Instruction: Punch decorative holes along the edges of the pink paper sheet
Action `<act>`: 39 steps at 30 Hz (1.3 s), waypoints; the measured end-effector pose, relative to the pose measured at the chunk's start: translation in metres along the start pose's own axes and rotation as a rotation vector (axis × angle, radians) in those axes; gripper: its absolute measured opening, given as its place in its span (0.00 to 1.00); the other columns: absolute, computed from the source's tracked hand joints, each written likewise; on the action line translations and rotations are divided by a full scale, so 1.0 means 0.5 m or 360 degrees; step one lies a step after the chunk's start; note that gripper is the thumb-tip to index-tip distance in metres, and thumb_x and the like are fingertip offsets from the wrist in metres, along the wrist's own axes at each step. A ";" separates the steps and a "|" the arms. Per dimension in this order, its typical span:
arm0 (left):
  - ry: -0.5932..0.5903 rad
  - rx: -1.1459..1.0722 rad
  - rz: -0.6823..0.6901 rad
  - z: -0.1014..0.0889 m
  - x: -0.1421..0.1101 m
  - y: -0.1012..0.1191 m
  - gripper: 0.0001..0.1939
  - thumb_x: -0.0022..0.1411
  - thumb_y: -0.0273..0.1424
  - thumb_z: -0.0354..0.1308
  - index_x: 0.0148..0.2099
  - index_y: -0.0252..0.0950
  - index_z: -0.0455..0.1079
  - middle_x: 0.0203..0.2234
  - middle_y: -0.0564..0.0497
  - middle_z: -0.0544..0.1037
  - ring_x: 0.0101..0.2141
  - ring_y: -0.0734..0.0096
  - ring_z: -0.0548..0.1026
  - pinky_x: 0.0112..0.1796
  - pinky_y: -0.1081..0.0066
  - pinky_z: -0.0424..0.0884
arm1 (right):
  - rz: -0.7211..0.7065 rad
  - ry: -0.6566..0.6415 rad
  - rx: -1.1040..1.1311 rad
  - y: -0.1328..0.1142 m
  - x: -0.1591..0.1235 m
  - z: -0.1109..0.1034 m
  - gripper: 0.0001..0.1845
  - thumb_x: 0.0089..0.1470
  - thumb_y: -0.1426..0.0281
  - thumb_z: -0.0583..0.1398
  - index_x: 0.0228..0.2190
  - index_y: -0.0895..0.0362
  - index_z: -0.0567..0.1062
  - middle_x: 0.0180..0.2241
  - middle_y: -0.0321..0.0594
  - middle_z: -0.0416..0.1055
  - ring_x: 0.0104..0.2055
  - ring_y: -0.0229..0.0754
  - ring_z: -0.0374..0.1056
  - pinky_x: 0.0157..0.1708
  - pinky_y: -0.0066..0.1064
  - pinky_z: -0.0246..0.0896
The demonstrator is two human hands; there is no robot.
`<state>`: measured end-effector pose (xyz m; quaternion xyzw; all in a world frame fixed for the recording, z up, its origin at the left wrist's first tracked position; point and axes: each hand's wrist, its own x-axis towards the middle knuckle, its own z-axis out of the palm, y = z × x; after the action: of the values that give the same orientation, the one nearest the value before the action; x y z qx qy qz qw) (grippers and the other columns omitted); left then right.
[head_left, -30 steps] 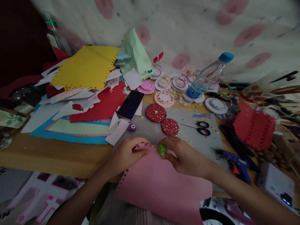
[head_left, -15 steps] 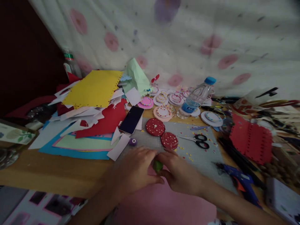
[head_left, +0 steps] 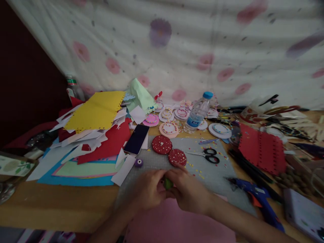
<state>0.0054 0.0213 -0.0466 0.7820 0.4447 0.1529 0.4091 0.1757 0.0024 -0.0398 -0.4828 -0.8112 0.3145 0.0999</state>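
Observation:
A pink paper sheet lies at the table's near edge, over a grey cutting mat. Both my hands meet at its far edge around a small green punch. My left hand is closed on the sheet's edge beside the punch. My right hand pinches the green punch from the right. Two red dotted discs lie on the mat just beyond my fingers. A small purple punch sits to the left of my hands.
A pile of coloured paper with a yellow sheet fills the left. A phone, scissors, a water bottle, decorated paper discs, red perforated paper and a blue glue gun surround the mat.
The view has tilted up, showing more of the flowered curtain. My hands came closer together around the green punch, covering the pink sheet's far edge.

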 end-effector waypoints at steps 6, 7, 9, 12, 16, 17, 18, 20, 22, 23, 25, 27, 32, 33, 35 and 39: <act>-0.0233 0.0133 -0.0021 -0.028 0.004 0.007 0.23 0.47 0.37 0.70 0.47 0.42 0.72 0.41 0.53 0.80 0.41 0.60 0.76 0.37 0.70 0.66 | 0.0027 -0.0077 0.0018 0.000 -0.001 -0.003 0.08 0.47 0.78 0.60 0.33 0.59 0.71 0.35 0.43 0.73 0.38 0.44 0.69 0.46 0.36 0.57; -0.0280 0.0163 -0.0038 -0.038 0.003 0.007 0.23 0.48 0.36 0.69 0.48 0.42 0.72 0.41 0.53 0.80 0.41 0.60 0.77 0.37 0.70 0.66 | 0.0034 -0.0090 0.0018 0.000 -0.003 -0.005 0.09 0.47 0.78 0.60 0.34 0.59 0.71 0.35 0.44 0.73 0.39 0.44 0.69 0.46 0.36 0.58; -0.0338 0.0204 -0.0092 -0.057 0.000 0.004 0.21 0.52 0.32 0.64 0.50 0.43 0.73 0.40 0.53 0.81 0.40 0.61 0.77 0.37 0.71 0.66 | 0.0067 -0.0089 0.0013 0.001 -0.009 -0.010 0.09 0.48 0.76 0.60 0.35 0.59 0.72 0.36 0.45 0.74 0.40 0.46 0.68 0.45 0.36 0.58; -0.0347 0.0176 -0.0162 -0.077 -0.008 -0.010 0.16 0.56 0.26 0.57 0.47 0.42 0.76 0.37 0.54 0.82 0.39 0.65 0.77 0.37 0.72 0.67 | 0.0122 -0.0075 0.0011 0.006 -0.020 -0.016 0.08 0.50 0.73 0.61 0.36 0.59 0.74 0.36 0.46 0.74 0.42 0.49 0.67 0.44 0.37 0.58; -0.0296 0.0048 -0.0169 -0.080 -0.017 -0.029 0.15 0.56 0.26 0.58 0.45 0.40 0.76 0.38 0.54 0.82 0.39 0.67 0.77 0.39 0.72 0.68 | 0.0108 -0.0077 0.0035 0.012 -0.024 -0.021 0.09 0.51 0.73 0.61 0.37 0.59 0.74 0.36 0.45 0.73 0.42 0.48 0.67 0.44 0.37 0.57; -0.0289 0.0037 -0.0169 -0.078 -0.018 -0.032 0.15 0.56 0.27 0.58 0.46 0.40 0.76 0.38 0.53 0.82 0.38 0.67 0.77 0.39 0.72 0.68 | 0.0105 -0.0077 0.0036 0.012 -0.023 -0.021 0.09 0.51 0.73 0.61 0.37 0.59 0.74 0.36 0.45 0.73 0.42 0.48 0.67 0.44 0.37 0.57; -0.0283 0.0032 -0.0167 -0.077 -0.019 -0.034 0.15 0.56 0.27 0.58 0.46 0.40 0.76 0.38 0.53 0.82 0.38 0.67 0.77 0.39 0.72 0.68 | 0.0102 -0.0077 0.0035 0.011 -0.021 -0.021 0.08 0.52 0.73 0.61 0.37 0.59 0.74 0.36 0.45 0.73 0.42 0.47 0.67 0.45 0.37 0.57; -0.0273 0.0010 -0.0143 -0.075 -0.020 -0.035 0.15 0.56 0.28 0.58 0.46 0.40 0.76 0.38 0.53 0.82 0.37 0.67 0.77 0.39 0.71 0.69 | 0.0099 -0.0083 0.0033 0.008 -0.017 -0.022 0.07 0.52 0.72 0.61 0.36 0.59 0.73 0.35 0.45 0.73 0.41 0.47 0.67 0.44 0.37 0.57; -0.0256 -0.0020 -0.0121 -0.075 -0.021 -0.035 0.14 0.57 0.28 0.58 0.46 0.40 0.76 0.38 0.53 0.82 0.38 0.68 0.77 0.39 0.72 0.69 | 0.0094 -0.0083 0.0029 0.003 -0.015 -0.024 0.08 0.52 0.73 0.61 0.37 0.59 0.73 0.36 0.45 0.73 0.41 0.47 0.67 0.44 0.36 0.57; -0.0251 -0.0030 -0.0119 -0.075 -0.022 -0.034 0.14 0.57 0.27 0.58 0.46 0.40 0.76 0.38 0.53 0.82 0.38 0.68 0.77 0.39 0.72 0.69 | 0.0091 -0.0078 0.0024 0.001 -0.014 -0.024 0.09 0.52 0.73 0.61 0.38 0.59 0.74 0.36 0.45 0.73 0.41 0.47 0.67 0.44 0.36 0.57; -0.0245 -0.0039 -0.0118 -0.076 -0.023 -0.032 0.14 0.57 0.27 0.59 0.46 0.40 0.76 0.38 0.54 0.82 0.38 0.68 0.77 0.39 0.72 0.68 | 0.0074 -0.0062 0.0011 -0.004 -0.013 -0.025 0.10 0.52 0.72 0.62 0.39 0.59 0.73 0.37 0.45 0.73 0.42 0.47 0.67 0.44 0.36 0.57; -0.0248 -0.0034 -0.0120 -0.077 -0.023 -0.030 0.14 0.56 0.26 0.59 0.46 0.40 0.76 0.38 0.54 0.82 0.38 0.68 0.77 0.39 0.72 0.68 | 0.0042 -0.0057 -0.0004 -0.007 -0.011 -0.023 0.09 0.53 0.72 0.61 0.38 0.58 0.73 0.36 0.44 0.73 0.41 0.46 0.67 0.43 0.35 0.57; -0.0299 0.0044 -0.0116 -0.079 -0.025 -0.018 0.16 0.57 0.24 0.58 0.48 0.41 0.75 0.38 0.53 0.82 0.39 0.66 0.77 0.38 0.71 0.68 | -0.0016 -0.0089 -0.0112 -0.012 -0.005 -0.011 0.07 0.49 0.75 0.62 0.33 0.59 0.73 0.33 0.43 0.73 0.38 0.46 0.67 0.42 0.35 0.56; -0.0306 0.0098 -0.0123 -0.080 -0.026 -0.014 0.16 0.58 0.24 0.58 0.48 0.41 0.75 0.38 0.53 0.81 0.39 0.65 0.77 0.38 0.70 0.68 | -0.0015 -0.0091 -0.0133 -0.013 -0.003 -0.010 0.07 0.48 0.75 0.62 0.33 0.59 0.73 0.33 0.43 0.73 0.38 0.46 0.67 0.43 0.36 0.56; -0.0258 0.0288 -0.0099 -0.080 -0.030 -0.004 0.16 0.58 0.25 0.59 0.49 0.39 0.74 0.39 0.50 0.81 0.42 0.61 0.77 0.42 0.66 0.68 | -0.0004 -0.0101 -0.0159 -0.015 -0.001 -0.008 0.07 0.48 0.76 0.61 0.33 0.60 0.72 0.33 0.43 0.73 0.38 0.46 0.68 0.45 0.37 0.56; -0.0071 0.0585 0.0195 -0.068 -0.036 0.016 0.26 0.51 0.38 0.69 0.51 0.35 0.71 0.44 0.44 0.79 0.48 0.52 0.72 0.57 0.52 0.54 | 0.0009 -0.0135 -0.0170 -0.022 0.003 -0.012 0.07 0.47 0.76 0.60 0.32 0.59 0.71 0.33 0.42 0.73 0.37 0.45 0.69 0.50 0.41 0.53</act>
<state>-0.0205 0.0218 -0.0169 0.8724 0.4074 0.0762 0.2591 0.1699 0.0023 -0.0287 -0.4760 -0.8289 0.2912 0.0389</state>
